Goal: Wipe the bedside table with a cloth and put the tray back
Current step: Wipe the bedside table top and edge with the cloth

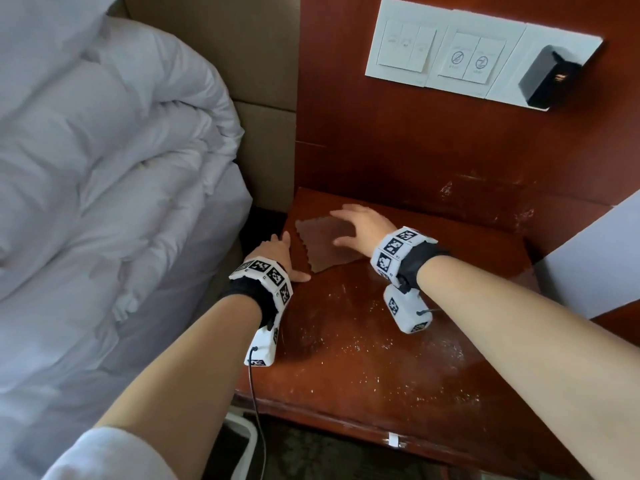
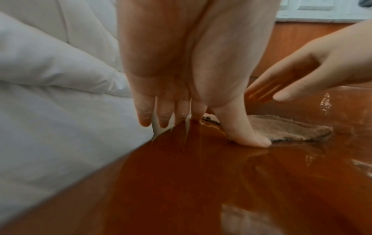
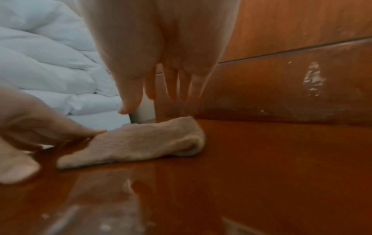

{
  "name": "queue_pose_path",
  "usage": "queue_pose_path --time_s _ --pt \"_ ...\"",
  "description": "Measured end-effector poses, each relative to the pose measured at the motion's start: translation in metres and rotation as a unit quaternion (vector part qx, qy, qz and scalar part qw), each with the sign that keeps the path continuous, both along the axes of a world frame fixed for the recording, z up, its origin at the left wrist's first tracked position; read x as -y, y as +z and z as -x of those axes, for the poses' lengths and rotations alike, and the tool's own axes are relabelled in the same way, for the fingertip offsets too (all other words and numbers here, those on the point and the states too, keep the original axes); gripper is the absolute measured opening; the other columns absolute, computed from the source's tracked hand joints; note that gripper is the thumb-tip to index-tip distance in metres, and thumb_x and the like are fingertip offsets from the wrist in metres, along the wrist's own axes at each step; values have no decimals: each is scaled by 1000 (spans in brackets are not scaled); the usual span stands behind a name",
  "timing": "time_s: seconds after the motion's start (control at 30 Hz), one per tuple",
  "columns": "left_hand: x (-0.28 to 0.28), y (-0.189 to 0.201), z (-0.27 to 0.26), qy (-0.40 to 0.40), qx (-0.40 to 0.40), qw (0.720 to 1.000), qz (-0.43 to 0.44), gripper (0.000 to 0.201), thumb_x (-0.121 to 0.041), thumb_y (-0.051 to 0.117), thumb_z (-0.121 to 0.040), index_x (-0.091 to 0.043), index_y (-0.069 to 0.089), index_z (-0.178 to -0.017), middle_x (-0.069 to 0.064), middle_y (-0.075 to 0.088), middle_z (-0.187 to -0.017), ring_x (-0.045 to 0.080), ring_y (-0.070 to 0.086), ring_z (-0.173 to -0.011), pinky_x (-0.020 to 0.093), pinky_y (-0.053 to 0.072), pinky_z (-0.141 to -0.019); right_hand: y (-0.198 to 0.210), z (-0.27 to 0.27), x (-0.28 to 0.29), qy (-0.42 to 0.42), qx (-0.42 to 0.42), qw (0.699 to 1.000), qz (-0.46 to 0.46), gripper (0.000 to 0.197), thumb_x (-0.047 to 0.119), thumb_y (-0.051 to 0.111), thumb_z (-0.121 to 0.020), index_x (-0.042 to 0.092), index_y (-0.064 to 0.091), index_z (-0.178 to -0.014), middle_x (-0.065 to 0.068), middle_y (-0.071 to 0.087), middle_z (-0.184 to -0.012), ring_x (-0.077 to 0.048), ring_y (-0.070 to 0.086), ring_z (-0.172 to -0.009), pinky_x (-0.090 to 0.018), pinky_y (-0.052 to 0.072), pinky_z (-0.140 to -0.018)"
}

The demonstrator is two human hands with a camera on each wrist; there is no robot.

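Observation:
A brown cloth (image 1: 323,245) lies flat at the back left of the red-brown bedside table (image 1: 398,375). My left hand (image 1: 289,258) stands on edge at the table's left side, fingers straight, thumb (image 2: 249,136) pressed on the wood at the cloth's (image 2: 286,128) near corner. My right hand (image 1: 346,227) is spread over the cloth with straight fingers. In the right wrist view the right hand's fingers (image 3: 171,85) hang just above the cloth (image 3: 141,143); contact is unclear. No tray is in view.
White specks and smears (image 1: 398,358) cover the table's front half. A white duvet (image 1: 104,168) lies close on the left. The wood wall panel holds a switch plate (image 1: 450,53) and a black plug (image 1: 547,77). A white rim (image 1: 242,441) shows below the table's front left corner.

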State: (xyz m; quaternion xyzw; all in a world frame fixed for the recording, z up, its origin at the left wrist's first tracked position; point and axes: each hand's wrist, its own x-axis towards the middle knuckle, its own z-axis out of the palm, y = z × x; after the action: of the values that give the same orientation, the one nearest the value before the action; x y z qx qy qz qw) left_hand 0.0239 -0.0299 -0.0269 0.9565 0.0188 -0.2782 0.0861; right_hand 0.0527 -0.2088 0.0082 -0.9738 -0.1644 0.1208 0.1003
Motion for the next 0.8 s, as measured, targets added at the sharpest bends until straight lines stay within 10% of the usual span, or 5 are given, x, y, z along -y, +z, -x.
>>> queue_pose_path --time_s 0.23,0.8 --pt "-2 -6 -2 8 -4 1000 4 111 -55 66 -78 -14 -7 -152 12 0 -159 33 5 -147 47 22 -117 -17 -4 -15 33 -122 984 129 85 46 60 -87 27 8 -153 -9 3 -161 -32 1 -148 -41 11 -118" --pt "13 8 -2 -84 5 995 -56 92 -51 58 -86 -25 0 -153 10 -5 -159 31 -3 -147 48 15 -119 -5 30 37 -27 -113 990 82 60 37 62 -89 34 38 -144 4 22 -158 -25 23 -144 -36 22 -116"
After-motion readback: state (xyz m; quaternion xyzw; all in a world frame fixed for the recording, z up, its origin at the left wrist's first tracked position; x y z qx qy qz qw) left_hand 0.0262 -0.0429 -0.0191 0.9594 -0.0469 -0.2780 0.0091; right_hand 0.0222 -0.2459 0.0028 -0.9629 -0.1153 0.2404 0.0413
